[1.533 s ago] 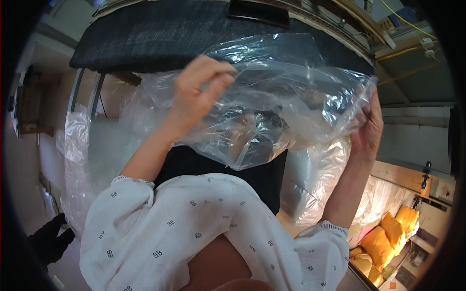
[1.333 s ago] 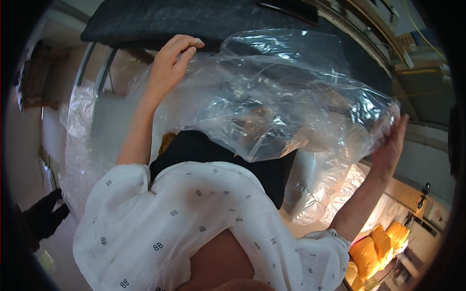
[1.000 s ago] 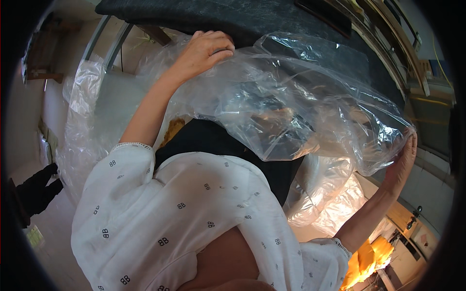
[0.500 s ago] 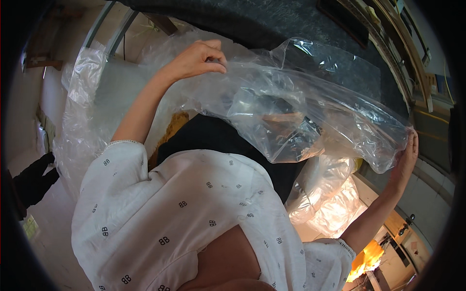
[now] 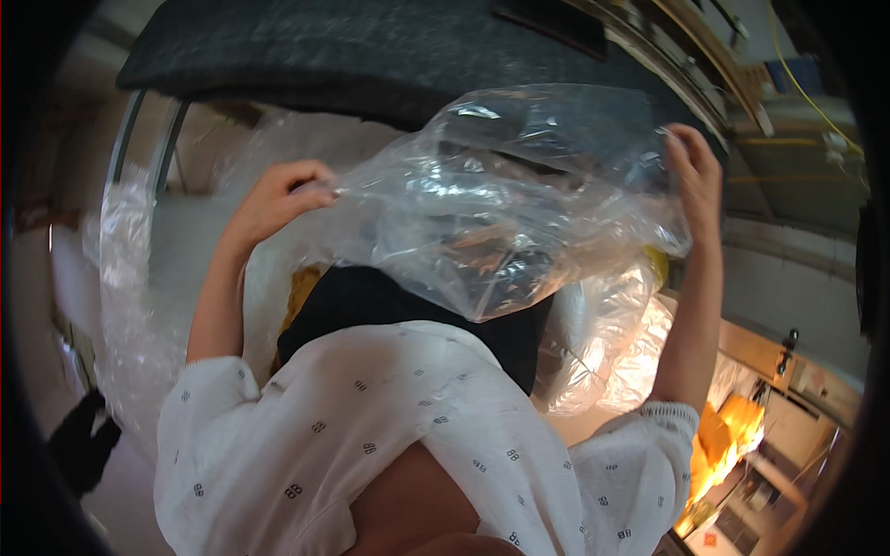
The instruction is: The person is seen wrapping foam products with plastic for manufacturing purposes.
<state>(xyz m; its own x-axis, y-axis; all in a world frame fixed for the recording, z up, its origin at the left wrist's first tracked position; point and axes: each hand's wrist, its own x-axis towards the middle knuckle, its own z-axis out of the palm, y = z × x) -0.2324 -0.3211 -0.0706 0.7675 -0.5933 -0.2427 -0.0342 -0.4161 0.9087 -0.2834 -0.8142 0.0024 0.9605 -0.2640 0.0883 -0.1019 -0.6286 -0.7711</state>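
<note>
A large, clear, crinkled plastic bag stretches between my hands, above my lap and in front of the dark table edge. My left hand pinches its gathered left end between thumb and fingers. At the other end, my right hand has its fingers curled over the bag's right edge. The middle of the film billows upward toward the far side, and its lower fold hangs over my black trousers. Part of the right thumb is hidden.
A dark cloth-covered table runs across the far side. More clear plastic film lies at the left by metal legs. A shiny plastic bundle sits right of my lap. A black glove-like shape is at the far left.
My right hand has moved up and leftward in the picture, my left hand down and leftward. The bag now hangs more level and bulges upward. The view has shifted too.
</note>
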